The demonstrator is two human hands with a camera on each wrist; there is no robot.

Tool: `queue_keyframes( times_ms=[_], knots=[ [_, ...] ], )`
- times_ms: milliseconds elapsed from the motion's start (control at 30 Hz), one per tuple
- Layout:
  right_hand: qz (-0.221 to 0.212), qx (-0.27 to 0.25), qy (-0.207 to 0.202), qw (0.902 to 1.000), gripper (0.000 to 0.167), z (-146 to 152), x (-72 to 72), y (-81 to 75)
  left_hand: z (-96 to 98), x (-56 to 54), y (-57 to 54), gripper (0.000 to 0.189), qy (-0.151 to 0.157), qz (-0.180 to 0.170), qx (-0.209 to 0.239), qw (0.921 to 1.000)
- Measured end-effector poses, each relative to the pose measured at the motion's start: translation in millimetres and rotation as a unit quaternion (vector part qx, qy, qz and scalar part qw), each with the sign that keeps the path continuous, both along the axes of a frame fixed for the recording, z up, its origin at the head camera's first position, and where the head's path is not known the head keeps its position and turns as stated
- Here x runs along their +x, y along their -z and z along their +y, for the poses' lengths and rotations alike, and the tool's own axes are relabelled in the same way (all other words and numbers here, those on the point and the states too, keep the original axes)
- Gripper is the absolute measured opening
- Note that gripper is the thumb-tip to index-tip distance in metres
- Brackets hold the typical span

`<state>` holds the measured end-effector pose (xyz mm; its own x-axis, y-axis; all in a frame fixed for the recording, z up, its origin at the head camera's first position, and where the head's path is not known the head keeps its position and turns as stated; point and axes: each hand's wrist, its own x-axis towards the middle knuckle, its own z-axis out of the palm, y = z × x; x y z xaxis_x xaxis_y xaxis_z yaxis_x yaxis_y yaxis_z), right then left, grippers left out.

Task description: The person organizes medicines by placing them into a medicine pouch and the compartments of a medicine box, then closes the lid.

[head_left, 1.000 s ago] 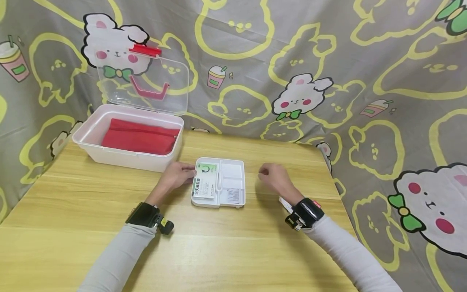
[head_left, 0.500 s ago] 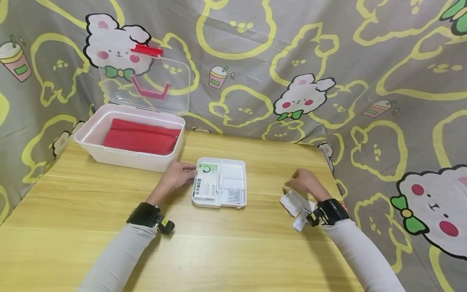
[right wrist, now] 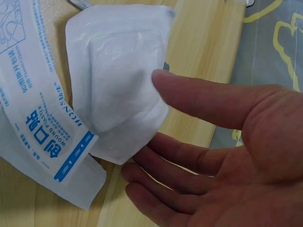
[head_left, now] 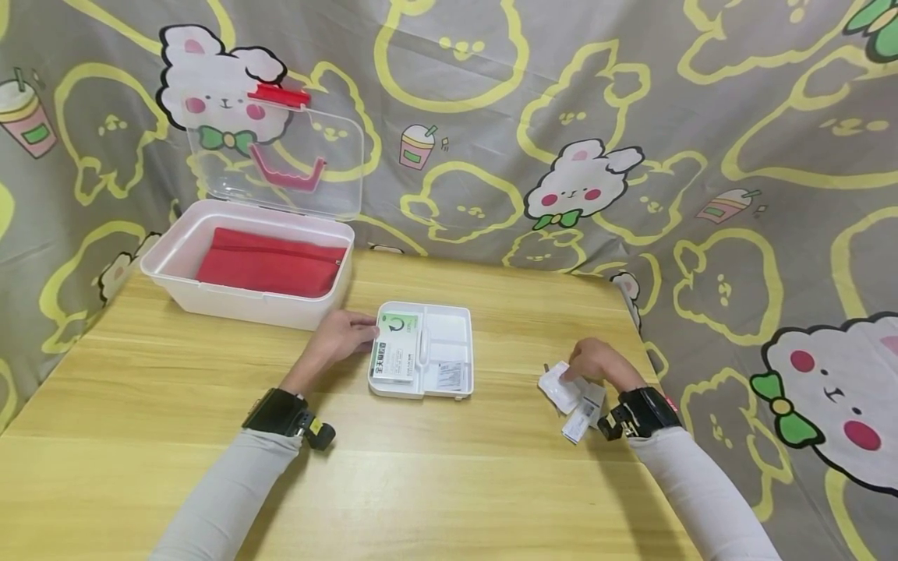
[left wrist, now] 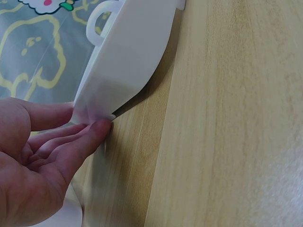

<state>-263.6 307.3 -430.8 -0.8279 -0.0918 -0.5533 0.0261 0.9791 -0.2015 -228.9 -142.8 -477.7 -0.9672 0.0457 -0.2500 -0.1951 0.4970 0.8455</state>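
A white divided tray point(head_left: 435, 331) with a centre handle lies on the table. A green-and-white medicine box point(head_left: 395, 351) fills its left side, and printed packets point(head_left: 450, 376) lie in its lower right compartment. My left hand point(head_left: 341, 336) pinches the tray's left edge, thumb and fingers at its corner in the left wrist view. To the right, my right hand point(head_left: 596, 362) reaches over a white padded dressing packet point(right wrist: 125, 71), thumb tip at its edge, fingers spread apart from the thumb. A wound plaster packet point(right wrist: 49, 113) overlaps that packet, with another pale packet point(right wrist: 90, 189) under it.
A translucent storage box point(head_left: 231, 304) with its clear lid point(head_left: 337, 156) raised stands at the back left, a red zip pouch point(head_left: 270, 265) inside. A patterned curtain point(head_left: 463, 218) hangs behind the wooden table point(head_left: 421, 483). A thin metal tip point(right wrist: 81, 4) pokes out by the packets.
My right hand has moved right, away from beside the tray, and then down over the packets, which have come into view. My left hand stays at the tray's edge.
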Motion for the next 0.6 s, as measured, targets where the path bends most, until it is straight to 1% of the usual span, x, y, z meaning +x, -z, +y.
queue_keyframes(
  times_ms=[167,367,500,600],
  knots=[
    [0.003,-0.001,0.005,1.0,0.043,1.8,1.2,3.7,-0.4,-0.2,0.1,0.041,0.003,-0.001,-0.001,1.0],
    [0.028,-0.01,-0.006,0.9995,0.033,3.0,3.2,7.9,-0.2,0.0,-0.3,0.041,0.001,-0.005,0.011,0.9999],
    [0.034,-0.02,0.0,0.9992,0.025,2.1,4.3,6.9,0.1,0.1,0.2,0.041,-0.001,-0.006,0.016,0.9999],
    [0.047,-0.03,0.002,0.9985,0.017,0.0,4.2,4.4,0.2,0.4,-0.1,0.041,-0.001,-0.006,0.015,0.9999]
  ],
)
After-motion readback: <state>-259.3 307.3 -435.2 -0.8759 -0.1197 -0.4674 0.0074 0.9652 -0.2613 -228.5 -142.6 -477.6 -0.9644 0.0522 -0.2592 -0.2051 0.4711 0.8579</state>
